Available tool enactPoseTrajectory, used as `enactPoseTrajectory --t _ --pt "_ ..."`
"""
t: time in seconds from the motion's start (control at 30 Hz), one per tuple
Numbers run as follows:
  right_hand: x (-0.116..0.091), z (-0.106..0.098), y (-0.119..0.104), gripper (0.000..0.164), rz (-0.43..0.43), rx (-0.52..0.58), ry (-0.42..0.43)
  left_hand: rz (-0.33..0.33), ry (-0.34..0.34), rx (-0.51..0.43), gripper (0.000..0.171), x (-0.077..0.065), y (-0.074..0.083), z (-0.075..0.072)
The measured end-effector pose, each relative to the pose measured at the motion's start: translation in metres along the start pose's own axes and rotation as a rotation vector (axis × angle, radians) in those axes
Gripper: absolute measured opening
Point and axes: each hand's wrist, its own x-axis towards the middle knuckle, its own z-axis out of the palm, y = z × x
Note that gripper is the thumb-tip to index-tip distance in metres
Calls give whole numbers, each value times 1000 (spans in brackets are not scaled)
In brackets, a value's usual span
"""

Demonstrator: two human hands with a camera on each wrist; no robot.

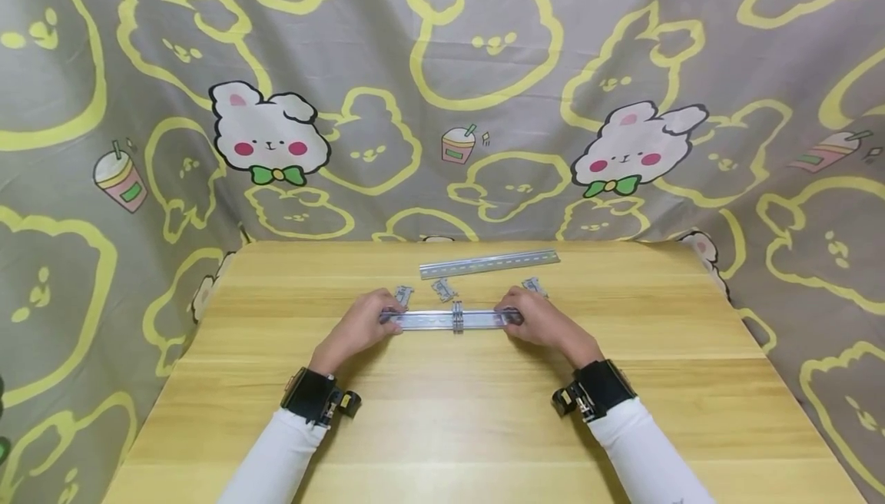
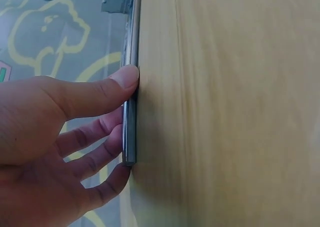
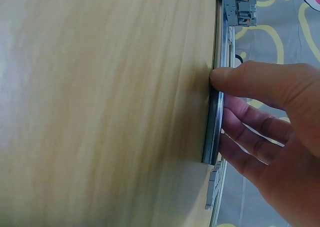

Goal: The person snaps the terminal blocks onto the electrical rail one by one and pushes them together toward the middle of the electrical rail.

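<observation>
Hands of one person are gripping a metal rail (image 1: pixel 449 320) by its two ends as it is lying flat on the wooden surface (image 1: pixel 484 427), crosswise and nearer the far edge than the near one. The left hand (image 1: pixel 359 327) is pinching the rail's left end, with the thumb (image 2: pixel 107 89) pressing the near side and the fingers (image 2: pixel 95 154) curling against the far side, as the left wrist view is showing. The right hand (image 1: pixel 542 323) is pinching the right end in the same manner, its thumb (image 3: pixel 240 79) lying on the near side and its fingers (image 3: pixel 250 137) closing on the far side. A small grey clip (image 1: pixel 457 316) is sitting on the rail at about its middle, between the two hands; in the right wrist view it is appearing at the top of the frame (image 3: pixel 237 4). A second metal rail (image 1: pixel 489 263) is lying loose close to the far edge of the surface, slightly angled and apart from the hands. Three loose grey clips are resting between the two rails: one (image 1: pixel 403 294) just beyond the left hand, one (image 1: pixel 443 289) near the middle, and one (image 1: pixel 533 286) just beyond the right hand. Both forearms are wearing white sleeves (image 1: pixel 276 458) and black wrist straps (image 1: pixel 311 396). A grey cloth (image 1: pixel 442 104) printed with yellow outlines and cartoon rabbits is hanging behind and around the surface.
</observation>
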Motion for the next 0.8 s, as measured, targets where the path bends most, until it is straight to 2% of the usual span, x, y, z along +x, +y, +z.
enactPoseTrajectory --t 0.3,0.5,0.6,0.8 --pt "3 0 -2 34 23 -16 -5 -12 1 5 34 0 -1 0" --pt "3 -9 0 41 5 -37 -6 -32 27 -15 30 1 6 -11" --pt "4 -21 5 41 2 -53 21 -31 51 -13 26 11 13 -20" --pt "14 -43 24 42 23 -107 83 4 36 57 31 48 24 -32"
